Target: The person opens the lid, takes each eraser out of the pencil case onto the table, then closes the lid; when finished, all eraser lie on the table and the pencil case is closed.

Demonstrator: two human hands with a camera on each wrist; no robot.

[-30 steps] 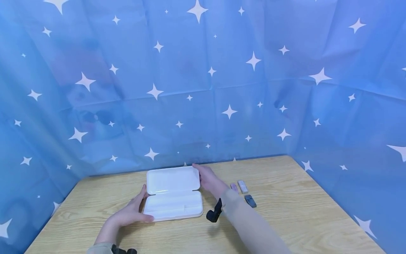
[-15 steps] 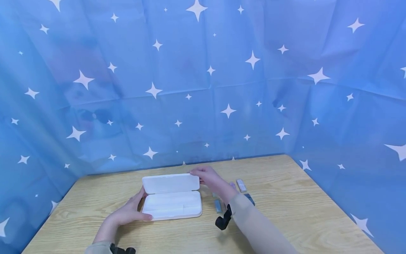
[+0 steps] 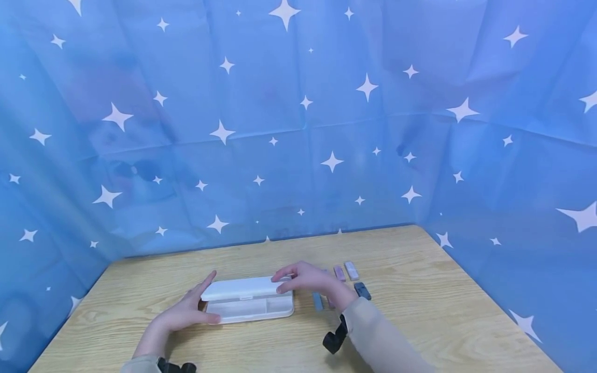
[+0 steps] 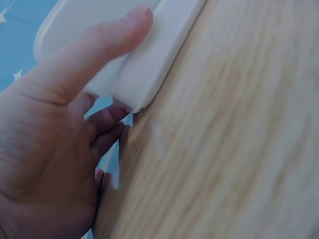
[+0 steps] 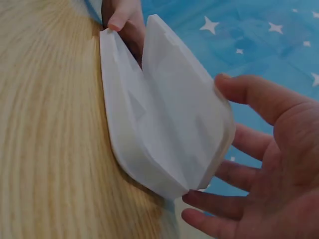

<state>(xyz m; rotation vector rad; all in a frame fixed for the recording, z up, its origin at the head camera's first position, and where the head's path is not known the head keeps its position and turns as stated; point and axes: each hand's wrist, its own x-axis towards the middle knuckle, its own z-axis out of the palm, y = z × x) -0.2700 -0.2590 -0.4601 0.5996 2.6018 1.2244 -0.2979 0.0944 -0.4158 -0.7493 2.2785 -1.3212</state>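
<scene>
A white pencil case (image 3: pixel 237 311) lies on the wooden table, its hinged lid (image 3: pixel 238 288) tilted partway down over the base. Inside the base, a divider separates a long compartment from a shorter one. My left hand (image 3: pixel 182 312) grips the left end, thumb (image 4: pixel 119 37) over the front rim and fingers at the end wall and behind. At the lid's right end is my right hand (image 3: pixel 310 278). The right wrist view shows its thumb (image 5: pixel 249 94) on the lid's edge and its other fingers spread behind the lid (image 5: pixel 182 94).
To the right of the case lie several small blocks: a whitish one (image 3: pixel 352 270), a purple one (image 3: pixel 339 273), a dark grey one (image 3: pixel 362 290) and a blue one (image 3: pixel 317 301). A blue star-patterned curtain (image 3: pixel 261 155) borders the table (image 3: pixel 420 321).
The lid has swung from lying wide open to leaning forward over the base, and my right hand came forward with it. My left hand has kept its grip on the case.
</scene>
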